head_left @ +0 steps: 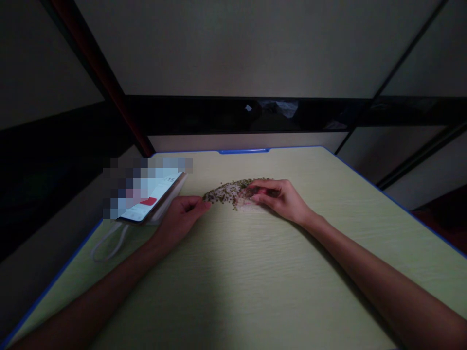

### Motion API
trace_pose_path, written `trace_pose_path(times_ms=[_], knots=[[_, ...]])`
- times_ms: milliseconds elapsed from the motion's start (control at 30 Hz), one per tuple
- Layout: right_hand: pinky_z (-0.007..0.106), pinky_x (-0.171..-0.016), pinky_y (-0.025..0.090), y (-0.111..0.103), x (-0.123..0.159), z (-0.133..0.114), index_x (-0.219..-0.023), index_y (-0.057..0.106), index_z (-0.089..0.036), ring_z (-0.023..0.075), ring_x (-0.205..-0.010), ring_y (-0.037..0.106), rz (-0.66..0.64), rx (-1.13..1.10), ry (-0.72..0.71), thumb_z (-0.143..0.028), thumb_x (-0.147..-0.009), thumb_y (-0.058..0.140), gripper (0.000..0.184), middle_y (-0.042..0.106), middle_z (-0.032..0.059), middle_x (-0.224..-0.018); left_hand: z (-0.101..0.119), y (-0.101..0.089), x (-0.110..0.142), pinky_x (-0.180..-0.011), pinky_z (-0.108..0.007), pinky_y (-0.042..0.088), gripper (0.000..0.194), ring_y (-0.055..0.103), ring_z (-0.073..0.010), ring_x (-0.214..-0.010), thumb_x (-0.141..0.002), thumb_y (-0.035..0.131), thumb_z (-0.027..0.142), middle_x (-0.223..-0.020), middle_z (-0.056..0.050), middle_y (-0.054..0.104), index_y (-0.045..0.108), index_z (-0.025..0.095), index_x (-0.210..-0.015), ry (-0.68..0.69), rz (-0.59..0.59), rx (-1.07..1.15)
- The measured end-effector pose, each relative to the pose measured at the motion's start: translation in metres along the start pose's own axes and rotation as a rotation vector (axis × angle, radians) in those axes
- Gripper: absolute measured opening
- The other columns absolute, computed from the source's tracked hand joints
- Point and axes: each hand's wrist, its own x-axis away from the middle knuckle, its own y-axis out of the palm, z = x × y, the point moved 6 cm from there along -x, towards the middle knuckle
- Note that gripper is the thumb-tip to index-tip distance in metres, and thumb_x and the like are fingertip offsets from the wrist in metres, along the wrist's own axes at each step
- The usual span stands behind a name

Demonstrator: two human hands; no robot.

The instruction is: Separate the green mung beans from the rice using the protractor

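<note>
A pale, curved piece covered with small dark green dots, like beads or sequins (228,190), lies on the table between my hands. Its left end is pinched between the thumb and fingers of my left hand (188,211). Over its right part, my right hand (280,197) is curled, thumb and fingertips drawn together. Something small and reddish shows at those fingertips, too dim and small to name. Near the piece's lower right, its surface looks pinkish and bare of dots. The palm side of my right hand is partly hidden.
A lit phone (153,199), partly pixelated, leans at the left on a pale support, with a white cord loop (109,245) below it. The wood-pattern table (233,282) has a blue edge and a blue handle (244,151) at its far side. Cabinet panels (233,48) stand behind.
</note>
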Motion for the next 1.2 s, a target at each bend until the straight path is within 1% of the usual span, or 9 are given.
trace_pose_path(times_ms=[167, 300, 400, 533, 733, 1000, 1200], knots=[[0.027, -0.067, 0.046, -0.0004, -0.0002, 0.0017, -0.099, 0.066, -0.016, 0.0176, -0.077, 0.060, -0.017, 0.003, 0.007, -0.020, -0.072, 0.059, 0.028, 0.069, 0.0057, -0.091, 0.0034, 0.0003, 0.0041, -0.037, -0.021, 0.019, 0.035, 0.026, -0.0072, -0.040, -0.065, 0.049, 0.036, -0.041, 0.007, 0.026, 0.030, 0.020, -0.042, 0.015, 0.017, 0.009], [0.027, -0.067, 0.046, 0.0015, -0.0007, 0.0011, -0.099, 0.066, -0.015, 0.0173, -0.078, 0.060, -0.026, -0.013, -0.008, -0.021, -0.073, 0.059, 0.028, 0.069, 0.0062, -0.092, -0.0009, -0.0002, 0.0003, -0.036, -0.021, 0.019, 0.035, 0.025, -0.0071, -0.039, -0.065, 0.049, 0.037, -0.040, 0.007, 0.026, 0.029, 0.020, -0.042, 0.004, 0.002, 0.008], [0.027, -0.066, 0.046, 0.0038, -0.0007, 0.0013, -0.099, 0.066, -0.014, 0.0166, -0.076, 0.060, -0.040, -0.036, -0.019, -0.022, -0.073, 0.059, 0.028, 0.068, 0.0070, -0.092, -0.0033, 0.0007, -0.0023, -0.035, -0.021, 0.018, 0.035, 0.025, -0.0073, -0.038, -0.064, 0.049, 0.038, -0.038, 0.007, 0.026, 0.029, 0.021, -0.042, 0.000, -0.031, -0.001], [0.026, -0.064, 0.046, 0.0058, -0.0001, 0.0035, -0.099, 0.066, -0.014, 0.0155, -0.071, 0.059, -0.060, -0.054, 0.005, -0.024, -0.073, 0.060, 0.029, 0.068, 0.0060, -0.088, 0.0001, -0.0011, -0.0009, -0.037, -0.021, 0.019, 0.034, 0.026, -0.0072, -0.039, -0.065, 0.049, 0.036, -0.040, 0.007, 0.027, 0.031, 0.020, -0.041, 0.014, 0.007, -0.003], [0.026, -0.064, 0.046, 0.0057, 0.0007, 0.0039, -0.098, 0.067, -0.015, 0.0154, -0.071, 0.058, -0.088, -0.067, 0.024, -0.025, -0.072, 0.060, 0.029, 0.068, 0.0050, -0.084, 0.0015, 0.0003, 0.0019, -0.037, -0.022, 0.018, 0.035, 0.025, -0.0073, -0.039, -0.064, 0.050, 0.035, -0.040, 0.007, 0.026, 0.030, 0.020, -0.040, 0.006, 0.004, 0.016], [0.026, -0.064, 0.046, 0.0055, 0.0030, 0.0024, -0.098, 0.067, -0.014, 0.0153, -0.071, 0.058, -0.130, -0.106, 0.031, -0.024, -0.070, 0.063, 0.029, 0.067, 0.0057, -0.085, 0.0003, 0.0003, 0.0013, -0.038, -0.021, 0.018, 0.034, 0.025, -0.0068, -0.039, -0.066, 0.049, 0.033, -0.040, 0.007, 0.026, 0.030, 0.020, -0.041, 0.017, 0.008, 0.020], [0.025, -0.060, 0.044, 0.0037, 0.0028, 0.0042, -0.097, 0.067, -0.015, 0.0144, -0.067, 0.057, -0.086, -0.053, 0.021, -0.026, -0.071, 0.062, 0.029, 0.067, 0.0053, -0.082, 0.0017, 0.0004, 0.0022, -0.038, -0.022, 0.018, 0.035, 0.026, -0.0069, -0.039, -0.066, 0.049, 0.034, -0.039, 0.007, 0.027, 0.031, 0.020, -0.041, 0.007, 0.004, 0.023]])
